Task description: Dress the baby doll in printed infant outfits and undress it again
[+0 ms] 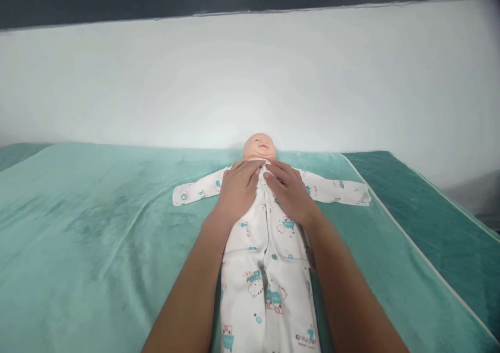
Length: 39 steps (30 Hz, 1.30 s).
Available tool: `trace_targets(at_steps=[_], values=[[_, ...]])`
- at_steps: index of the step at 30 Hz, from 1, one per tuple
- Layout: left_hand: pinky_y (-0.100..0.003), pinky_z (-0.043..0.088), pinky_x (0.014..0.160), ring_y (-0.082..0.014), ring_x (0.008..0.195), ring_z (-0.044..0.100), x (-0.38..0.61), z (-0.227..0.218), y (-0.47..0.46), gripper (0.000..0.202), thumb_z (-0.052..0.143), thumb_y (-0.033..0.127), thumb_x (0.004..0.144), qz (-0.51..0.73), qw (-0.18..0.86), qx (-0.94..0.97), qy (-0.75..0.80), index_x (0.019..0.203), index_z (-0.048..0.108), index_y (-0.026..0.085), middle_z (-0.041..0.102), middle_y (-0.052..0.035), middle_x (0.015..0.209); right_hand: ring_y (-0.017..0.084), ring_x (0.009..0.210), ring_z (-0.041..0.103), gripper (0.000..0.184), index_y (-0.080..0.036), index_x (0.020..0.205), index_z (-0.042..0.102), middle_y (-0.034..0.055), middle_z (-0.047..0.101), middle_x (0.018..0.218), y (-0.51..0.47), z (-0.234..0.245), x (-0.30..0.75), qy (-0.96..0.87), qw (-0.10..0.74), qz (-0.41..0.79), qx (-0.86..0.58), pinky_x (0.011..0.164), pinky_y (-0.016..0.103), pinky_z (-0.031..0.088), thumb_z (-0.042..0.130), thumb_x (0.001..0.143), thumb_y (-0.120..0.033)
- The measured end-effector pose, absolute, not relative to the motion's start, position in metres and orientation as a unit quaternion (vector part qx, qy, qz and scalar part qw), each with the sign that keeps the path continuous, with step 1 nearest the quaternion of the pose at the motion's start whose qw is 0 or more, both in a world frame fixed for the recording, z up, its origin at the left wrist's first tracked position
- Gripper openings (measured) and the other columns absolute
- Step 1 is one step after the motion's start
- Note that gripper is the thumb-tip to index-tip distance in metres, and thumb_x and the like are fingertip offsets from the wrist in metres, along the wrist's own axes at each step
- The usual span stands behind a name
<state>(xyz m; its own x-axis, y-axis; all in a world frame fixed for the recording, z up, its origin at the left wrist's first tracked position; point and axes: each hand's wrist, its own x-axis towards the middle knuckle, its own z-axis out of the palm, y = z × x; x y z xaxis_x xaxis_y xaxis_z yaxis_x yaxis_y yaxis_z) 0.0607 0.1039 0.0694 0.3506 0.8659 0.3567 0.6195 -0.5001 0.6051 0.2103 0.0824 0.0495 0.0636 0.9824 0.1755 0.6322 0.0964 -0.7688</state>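
A baby doll lies face up on a teal blanket, dressed in a white printed sleepsuit with sleeves spread out to both sides. My left hand rests on the doll's chest at the left of the collar, fingers curled onto the fabric edge. My right hand lies on the chest at the right, fingertips pinching the front placket near the neck. Both forearms reach in from the bottom of the view.
The blanket covers a wide flat surface and has a pale trimmed edge running down the right. A darker teal cover lies beyond it. A white wall stands right behind the doll's head.
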Motion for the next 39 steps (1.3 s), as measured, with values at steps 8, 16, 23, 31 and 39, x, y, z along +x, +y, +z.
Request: trace_targets(at_steps=[8,16,23,31,39], values=[[-0.037,0.037,0.103,-0.0192,0.122,0.052,0.061,0.07,0.102,0.042,0.034,0.013,0.09,0.325,0.157,0.808,0.466,0.118,0.063,0.024,0.063,-0.0006,0.13,0.02,0.127,0.046,0.038,-0.024,0.115,0.066,0.0045,0.056,0.134,0.086,0.041,0.217,-0.584,0.502,0.309,-0.558,0.108,0.038,0.035,0.053,0.085,-0.044],[-0.04,0.036,0.108,-0.0215,0.128,0.048,0.054,0.085,0.094,0.035,0.038,0.018,0.092,0.317,0.193,0.797,0.476,0.116,0.063,0.023,0.059,-0.0032,0.135,0.015,0.072,0.055,0.03,-0.021,0.078,0.061,0.0029,0.066,0.087,0.043,0.093,0.216,-0.585,0.4,0.215,-0.672,0.063,0.028,0.039,0.05,0.088,-0.048],[-0.032,0.048,0.081,-0.0177,0.087,0.062,0.042,0.11,0.083,0.021,0.048,0.026,0.089,0.312,0.307,0.773,0.459,0.092,0.069,0.024,0.069,-0.0014,0.098,0.011,0.051,0.034,0.035,-0.021,0.061,0.038,0.0004,0.051,0.06,0.022,0.111,0.188,-0.677,0.166,0.183,-0.693,0.048,0.028,0.021,0.057,0.083,-0.041],[-0.029,0.044,0.068,-0.0163,0.075,0.058,0.042,0.103,0.086,0.019,0.054,0.03,0.086,0.322,0.311,0.765,0.462,0.085,0.071,0.023,0.066,-0.0017,0.084,0.01,0.051,0.03,0.027,-0.019,0.062,0.032,-0.001,0.045,0.059,0.019,0.111,0.198,-0.719,0.154,0.203,-0.647,0.048,0.027,0.019,0.048,0.082,-0.026],[-0.03,0.043,0.079,-0.0181,0.086,0.058,0.049,0.094,0.089,0.028,0.045,0.033,0.092,0.335,0.277,0.79,0.432,0.091,0.071,0.024,0.063,-0.0031,0.09,0.011,0.053,0.043,0.022,-0.02,0.068,0.047,-0.0029,0.052,0.06,0.019,0.105,0.201,-0.71,0.227,0.294,-0.598,0.051,0.025,0.029,0.045,0.087,-0.032]])
